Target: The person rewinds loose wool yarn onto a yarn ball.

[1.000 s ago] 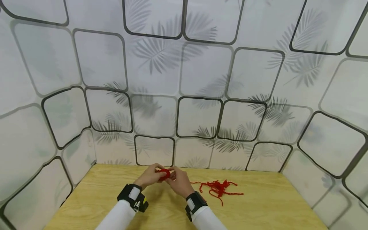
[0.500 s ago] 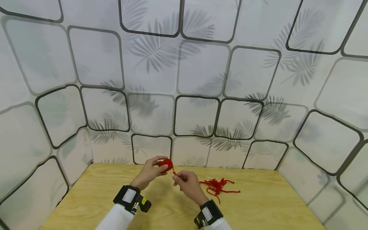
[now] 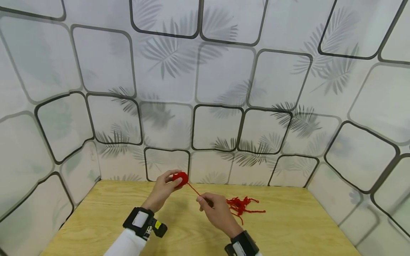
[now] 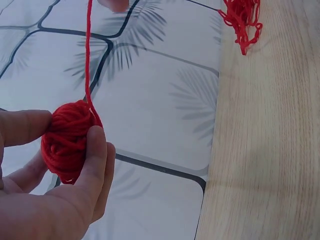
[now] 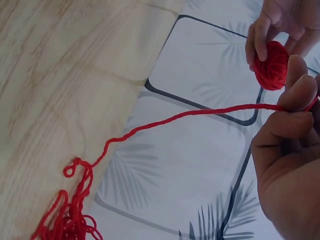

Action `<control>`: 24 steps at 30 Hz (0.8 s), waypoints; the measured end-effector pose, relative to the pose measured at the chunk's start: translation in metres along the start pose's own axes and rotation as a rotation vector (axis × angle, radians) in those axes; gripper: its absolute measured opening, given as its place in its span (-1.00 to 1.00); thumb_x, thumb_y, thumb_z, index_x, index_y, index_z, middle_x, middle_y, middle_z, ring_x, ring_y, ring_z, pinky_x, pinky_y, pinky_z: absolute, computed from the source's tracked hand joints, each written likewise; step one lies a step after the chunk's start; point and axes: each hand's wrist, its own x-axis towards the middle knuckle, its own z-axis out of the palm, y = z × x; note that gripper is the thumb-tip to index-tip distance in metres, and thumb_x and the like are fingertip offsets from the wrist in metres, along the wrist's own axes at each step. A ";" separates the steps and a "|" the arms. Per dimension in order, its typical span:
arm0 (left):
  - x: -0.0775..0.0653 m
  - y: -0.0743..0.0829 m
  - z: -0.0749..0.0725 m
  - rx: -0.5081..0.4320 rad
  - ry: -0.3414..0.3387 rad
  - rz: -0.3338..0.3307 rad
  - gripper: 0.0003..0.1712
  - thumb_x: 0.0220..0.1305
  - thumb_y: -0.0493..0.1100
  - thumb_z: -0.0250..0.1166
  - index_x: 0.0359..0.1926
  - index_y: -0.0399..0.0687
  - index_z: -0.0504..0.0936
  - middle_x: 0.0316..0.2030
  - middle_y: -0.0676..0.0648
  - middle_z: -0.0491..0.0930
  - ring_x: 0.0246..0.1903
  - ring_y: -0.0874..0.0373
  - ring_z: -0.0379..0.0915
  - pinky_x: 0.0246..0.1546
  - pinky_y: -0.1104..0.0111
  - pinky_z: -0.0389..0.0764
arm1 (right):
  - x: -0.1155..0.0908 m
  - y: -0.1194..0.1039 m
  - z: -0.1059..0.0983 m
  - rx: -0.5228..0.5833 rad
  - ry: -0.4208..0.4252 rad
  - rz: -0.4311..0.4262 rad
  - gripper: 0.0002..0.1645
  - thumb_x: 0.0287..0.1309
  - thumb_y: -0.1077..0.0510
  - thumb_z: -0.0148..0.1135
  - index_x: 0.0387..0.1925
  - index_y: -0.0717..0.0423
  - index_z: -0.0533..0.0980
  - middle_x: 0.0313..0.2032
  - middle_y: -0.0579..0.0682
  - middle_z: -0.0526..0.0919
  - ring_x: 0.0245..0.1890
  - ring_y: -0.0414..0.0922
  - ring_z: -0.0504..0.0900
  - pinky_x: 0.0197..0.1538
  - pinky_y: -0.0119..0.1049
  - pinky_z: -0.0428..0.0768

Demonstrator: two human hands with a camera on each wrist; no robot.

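My left hand [image 3: 161, 189] holds a small ball of red yarn [image 4: 67, 140] between thumb and fingertips, raised above the table. From the ball a taut strand [image 3: 193, 189] runs to my right hand [image 3: 217, 210], which pinches it between thumb and forefinger. In the right wrist view the strand carries on past the pinch, sagging a little, down to a loose tangle of red yarn [image 5: 67, 220] on the table. The tangle lies to the right of my right hand in the head view, partly covered by it.
A pale wooden table [image 3: 288, 227] spreads under both hands. Behind it and at both sides stand walls [image 3: 217, 128] covered in a sheet with dark rounded squares and leaf prints. Each wrist wears a black strap with a camera [image 3: 141, 220].
My hands have drawn apart: the left went up and left with the ball, the right moved right and down, pulling the strand straight between them. The tangle stayed on the table.
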 end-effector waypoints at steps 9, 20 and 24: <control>0.001 -0.001 0.001 0.001 -0.021 -0.083 -0.50 0.40 -0.38 0.21 0.31 -0.42 0.40 0.14 -0.40 0.44 0.03 -0.12 0.57 0.06 0.16 0.64 | -0.001 0.000 -0.014 -0.023 0.110 -0.014 -0.70 0.48 -0.03 0.13 -0.22 0.03 0.67 -0.51 -0.17 0.61 -0.55 -0.24 0.53 -0.46 -0.37 0.50; -0.004 -0.002 0.001 0.091 -0.030 -0.036 -0.55 0.37 -0.33 0.30 0.24 -0.32 0.49 0.07 -0.33 0.54 -0.02 -0.07 0.58 0.03 0.16 0.65 | 0.001 -0.004 -0.020 -0.022 0.119 0.015 -0.74 0.44 -0.02 0.19 -0.22 0.04 0.68 -0.52 -0.15 0.61 -0.57 -0.22 0.52 -0.49 -0.36 0.48; -0.005 -0.007 0.004 0.257 0.012 0.054 -0.53 0.29 -0.38 0.36 0.21 -0.31 0.53 0.06 -0.30 0.59 -0.05 -0.12 0.58 -0.11 0.18 0.67 | 0.000 -0.007 -0.021 -0.021 0.087 0.003 -0.79 0.41 0.02 0.23 -0.22 0.04 0.68 -0.52 -0.16 0.61 -0.56 -0.19 0.55 -0.50 -0.36 0.50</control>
